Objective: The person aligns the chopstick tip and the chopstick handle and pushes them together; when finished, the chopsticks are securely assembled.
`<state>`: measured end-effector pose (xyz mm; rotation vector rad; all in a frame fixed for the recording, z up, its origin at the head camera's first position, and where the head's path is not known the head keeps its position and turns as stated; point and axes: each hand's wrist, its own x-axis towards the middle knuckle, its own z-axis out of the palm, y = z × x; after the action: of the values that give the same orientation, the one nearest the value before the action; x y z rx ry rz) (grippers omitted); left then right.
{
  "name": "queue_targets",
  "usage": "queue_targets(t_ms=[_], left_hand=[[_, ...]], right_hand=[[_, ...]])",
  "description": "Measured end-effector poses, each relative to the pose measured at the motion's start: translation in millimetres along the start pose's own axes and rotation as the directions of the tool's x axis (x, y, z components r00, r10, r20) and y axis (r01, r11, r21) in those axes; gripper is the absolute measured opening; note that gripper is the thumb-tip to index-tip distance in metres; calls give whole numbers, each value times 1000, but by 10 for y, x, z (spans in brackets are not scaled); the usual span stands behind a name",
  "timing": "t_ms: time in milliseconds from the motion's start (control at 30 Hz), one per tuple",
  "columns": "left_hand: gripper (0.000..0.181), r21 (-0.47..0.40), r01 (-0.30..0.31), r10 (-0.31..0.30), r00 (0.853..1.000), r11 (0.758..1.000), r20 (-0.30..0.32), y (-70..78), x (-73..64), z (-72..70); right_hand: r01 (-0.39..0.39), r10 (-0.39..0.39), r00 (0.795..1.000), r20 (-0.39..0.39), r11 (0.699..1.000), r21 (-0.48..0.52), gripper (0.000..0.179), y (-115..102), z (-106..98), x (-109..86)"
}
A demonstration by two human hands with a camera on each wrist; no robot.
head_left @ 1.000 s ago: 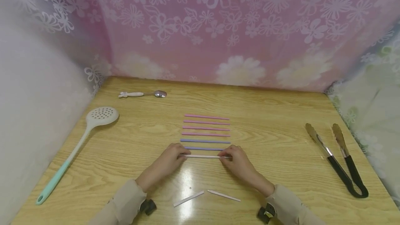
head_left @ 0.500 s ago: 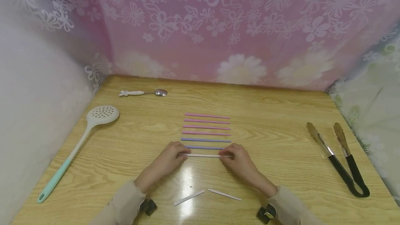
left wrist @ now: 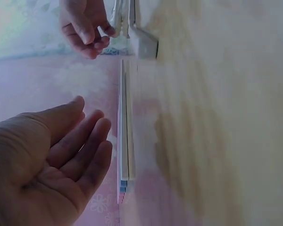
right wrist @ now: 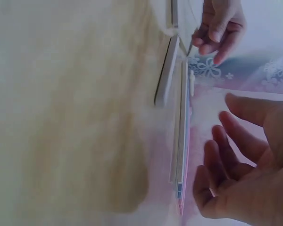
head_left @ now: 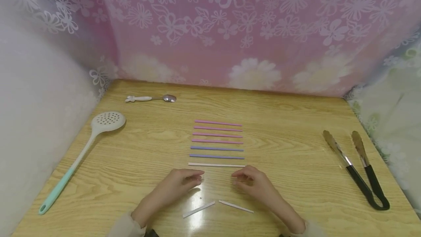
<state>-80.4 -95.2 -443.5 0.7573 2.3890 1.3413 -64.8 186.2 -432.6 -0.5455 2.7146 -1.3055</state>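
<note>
A long white stick (head_left: 216, 165) lies across the table in front of two blue sticks (head_left: 217, 156) and several pink sticks (head_left: 217, 135), all roughly parallel. My left hand (head_left: 180, 184) hovers just nearer to me than the white stick's left end, its fingers loosely bent and holding nothing. Opposite it, my right hand (head_left: 254, 183) stands near the stick's right end with relaxed fingers, also holding nothing. Two shorter white sticks lie slanted nearer to me, one on the left (head_left: 198, 209) and one on the right (head_left: 236, 206). Both wrist views show gaps between thumb and fingers.
A slotted skimmer (head_left: 107, 120) with a mint handle lies at the left. Farther back is a spoon (head_left: 169, 98) with a white handle. Black-handled tongs (head_left: 365, 185) lie spread at the right. A floral curtain (head_left: 230, 39) hangs behind the wooden table (head_left: 289, 120).
Both hands have let go of the ends of the long white stick and drawn back toward me. The stick stays in front of the blue ones.
</note>
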Motion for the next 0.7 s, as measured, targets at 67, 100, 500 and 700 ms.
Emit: queue_targets(t_ms=[67,100,500,700], left_hand=[[32,-35,5,-5,1000,999,22,11,-78,29],[32,-46,3,-2,1000,999,31,13,-116,44],[35,-163,27,-20,999,986,44,21,-400,284],[36,-124,23,-18,999,992,39,18,-444,353]], right_hand=[[-8,8,999,39,1000,3,18,-24,-6,-83],[-8,8,998,56,1000,4,19,-31,-7,-121],[-38,36,989,142,999,12,28,-40,53,-404],[-52,51,986,161,999,2,21,3,90,-448]])
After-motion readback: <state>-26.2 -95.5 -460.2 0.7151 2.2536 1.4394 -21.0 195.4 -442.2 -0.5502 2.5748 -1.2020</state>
